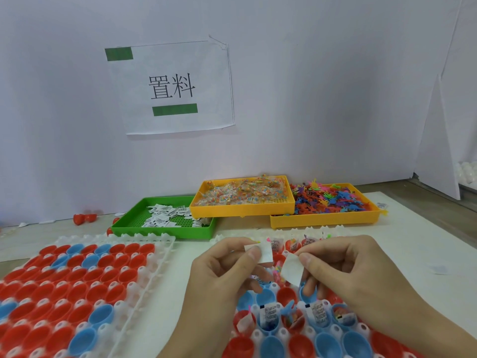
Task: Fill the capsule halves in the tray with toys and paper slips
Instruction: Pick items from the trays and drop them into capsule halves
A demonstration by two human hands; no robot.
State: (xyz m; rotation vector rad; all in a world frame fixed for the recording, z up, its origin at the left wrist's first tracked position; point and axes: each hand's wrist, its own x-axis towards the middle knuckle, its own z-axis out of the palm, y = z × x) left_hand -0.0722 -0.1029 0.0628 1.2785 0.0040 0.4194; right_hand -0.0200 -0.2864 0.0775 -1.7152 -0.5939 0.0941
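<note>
We hold one paper slip in each hand over the right tray (260,339). Our left hand (219,277) pinches a slip (264,251) between thumb and forefinger, and our right hand (361,277) pinches a second slip (291,272) the same way; the two slips sit near each other but apart, as if just peeled from a small stack.

Below our hands, several red and blue halves (268,316) along the tray's middle rows already hold slips and toys, while the cups at its near edge look empty. We judge the step in hand to be dropping these slips into the next open cups. To do it well, we should lower each slip right over a single cup, let go only when its edge is inside, and keep it from bridging two cups or catching on the white pegs.

The left tray (160,257) holds only empty halves. At the table's far edge stand the green bin (165,229) of slips and two yellow bins (240,210) of toys.
</note>
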